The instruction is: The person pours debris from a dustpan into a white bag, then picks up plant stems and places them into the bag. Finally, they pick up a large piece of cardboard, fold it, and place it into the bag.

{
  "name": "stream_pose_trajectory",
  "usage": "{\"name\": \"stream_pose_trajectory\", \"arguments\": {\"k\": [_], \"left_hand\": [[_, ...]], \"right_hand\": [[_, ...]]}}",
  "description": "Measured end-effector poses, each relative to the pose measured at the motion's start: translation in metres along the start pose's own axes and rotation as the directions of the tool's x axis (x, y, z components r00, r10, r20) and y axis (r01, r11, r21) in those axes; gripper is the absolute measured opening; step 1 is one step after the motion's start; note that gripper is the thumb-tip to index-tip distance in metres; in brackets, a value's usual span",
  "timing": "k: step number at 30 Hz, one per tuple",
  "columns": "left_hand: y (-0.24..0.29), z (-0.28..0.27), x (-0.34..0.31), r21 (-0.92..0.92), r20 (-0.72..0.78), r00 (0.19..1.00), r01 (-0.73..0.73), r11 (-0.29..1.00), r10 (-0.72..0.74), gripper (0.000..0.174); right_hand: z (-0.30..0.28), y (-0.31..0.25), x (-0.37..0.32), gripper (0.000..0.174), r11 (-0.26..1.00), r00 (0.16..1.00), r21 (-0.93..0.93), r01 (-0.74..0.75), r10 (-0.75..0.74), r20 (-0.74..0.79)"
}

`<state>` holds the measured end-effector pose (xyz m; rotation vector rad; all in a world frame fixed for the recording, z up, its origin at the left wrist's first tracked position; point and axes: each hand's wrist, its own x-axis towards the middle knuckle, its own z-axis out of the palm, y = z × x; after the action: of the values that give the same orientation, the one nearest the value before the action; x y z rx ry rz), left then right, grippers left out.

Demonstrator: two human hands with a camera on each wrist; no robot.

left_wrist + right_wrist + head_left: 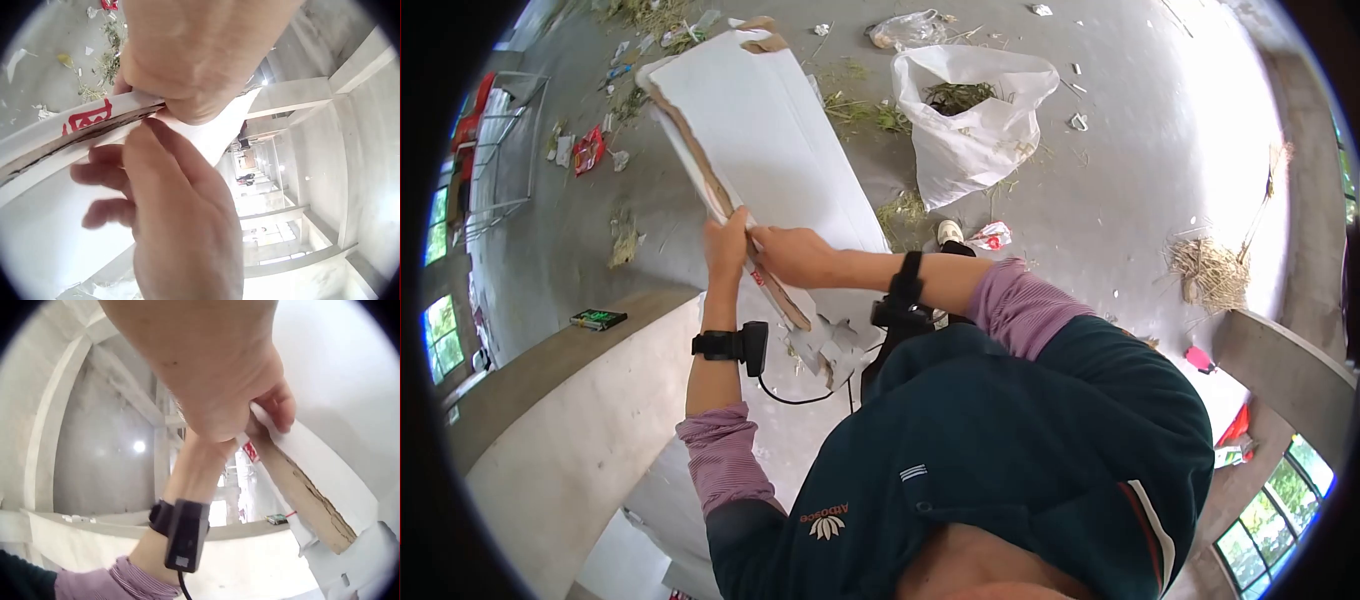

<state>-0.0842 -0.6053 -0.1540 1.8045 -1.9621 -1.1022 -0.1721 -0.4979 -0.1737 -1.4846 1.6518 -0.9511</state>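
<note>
A long sheet of white cardboard point(770, 150), seemingly a flattened box, slants away from the person in the head view. Brown torn layers show along its left edge, and its near end is ragged. At that edge the left hand point(725, 247) grips the cardboard. Right beside it, the right hand point(798, 257) pinches the same torn edge. The left wrist view shows the right thumb and forefinger at the split, its other fingers apart over the white face. Red print point(87, 120) marks the edge there. In the right wrist view, curled fingers point(282, 409) hold a brown-backed flap point(306, 494).
A white sack point(975, 165) holding dry grass stands on the littered concrete floor. Behind it lies a clear plastic bag point(908, 30). Straw point(1210, 272) is heaped at the right. A low wall point(570, 395) on the left carries a small dark box point(598, 319).
</note>
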Motion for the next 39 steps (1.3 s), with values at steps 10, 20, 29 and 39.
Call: {"name": "stream_pose_trajectory", "arguments": {"k": [10,20,29,39], "left_hand": [[0.025,-0.072,0.022,0.318,-0.136,0.946,-0.241,0.917,0.296,0.048],[0.176,-0.085,0.015,0.532,0.136,0.833,-0.518,0.67,0.536,0.034],[0.304,-0.017,0.012,0.559,0.329,0.602,-0.745,0.364,0.728,0.039],[0.356,0.116,0.017,0.389,0.709,0.209,-0.913,-0.126,0.674,0.048]], "right_hand": [[-0.173,0.18,-0.091,0.02,0.436,0.613,0.819,-0.374,0.778,-0.135],[-0.227,0.298,-0.092,0.045,0.241,0.22,0.918,-0.314,0.959,-0.176],[-0.252,0.321,-0.115,0.02,0.408,0.247,0.913,0.001,0.885,-0.395],[-0.311,0.311,-0.181,0.021,0.314,0.351,0.914,0.256,0.851,-0.39]]}}
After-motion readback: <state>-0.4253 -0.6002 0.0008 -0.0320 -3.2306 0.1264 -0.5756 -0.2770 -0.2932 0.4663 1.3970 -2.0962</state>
